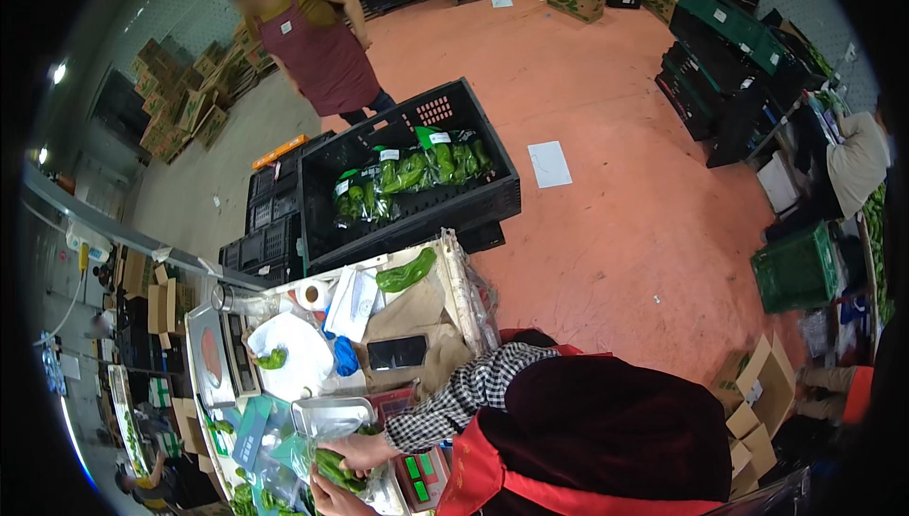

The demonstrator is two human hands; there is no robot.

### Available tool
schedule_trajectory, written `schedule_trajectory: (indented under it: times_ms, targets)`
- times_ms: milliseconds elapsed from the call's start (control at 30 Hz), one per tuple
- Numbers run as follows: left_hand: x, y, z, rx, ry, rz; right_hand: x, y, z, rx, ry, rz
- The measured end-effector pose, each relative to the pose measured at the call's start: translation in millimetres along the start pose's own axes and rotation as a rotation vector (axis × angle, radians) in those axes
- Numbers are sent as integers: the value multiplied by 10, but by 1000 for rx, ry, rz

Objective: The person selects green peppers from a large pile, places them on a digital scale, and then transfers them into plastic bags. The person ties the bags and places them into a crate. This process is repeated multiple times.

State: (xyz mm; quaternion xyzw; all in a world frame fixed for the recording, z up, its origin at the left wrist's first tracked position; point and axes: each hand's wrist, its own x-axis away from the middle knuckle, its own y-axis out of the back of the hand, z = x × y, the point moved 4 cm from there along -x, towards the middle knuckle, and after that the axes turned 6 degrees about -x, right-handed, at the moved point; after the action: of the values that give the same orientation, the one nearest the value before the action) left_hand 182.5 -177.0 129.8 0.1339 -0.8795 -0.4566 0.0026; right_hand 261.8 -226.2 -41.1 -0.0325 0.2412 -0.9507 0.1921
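Green peppers [334, 468] lie between my two hands at the near side of the worktable. My right hand [361, 453], in a checked sleeve, is closed over them from above. From below, my left hand [339, 496] holds their lower end and is partly cut off by the picture's edge. Clear and green plastic bags [284, 455] lie right beside the peppers; whether the held ones are inside a bag is hard to tell. A clear plastic tray [332, 416] stands just beyond my right hand. A scale with lit green displays [419, 477] is next to my right wrist.
On the table are a phone [396, 353], a long green pepper [406, 271], a paper roll [312, 294] and another scale [213, 356]. A black crate [408, 218] holds several bagged peppers. A person in an apron [319, 54] stands behind it. Cartons [753, 409] stand at right.
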Motion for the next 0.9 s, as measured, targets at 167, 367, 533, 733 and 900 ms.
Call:
schedule_trajectory:
  times_ms: [167,367,533,733,900]
  targets:
    - [-509,-288,611,38,-157,85,187,78,307,917,349,-91]
    - [-495,-456,841,225,-333,21,551,219,516,1179,239,26]
    - [-446,-488,679,85,-211,64,464,214,440,1132,400,-21]
    - [-325,-448,659,252,-337,-54,392,148,426,1012,394,175]
    - [-196,-176,662,254,-193,-60,423,61,560,1006,401,-3]
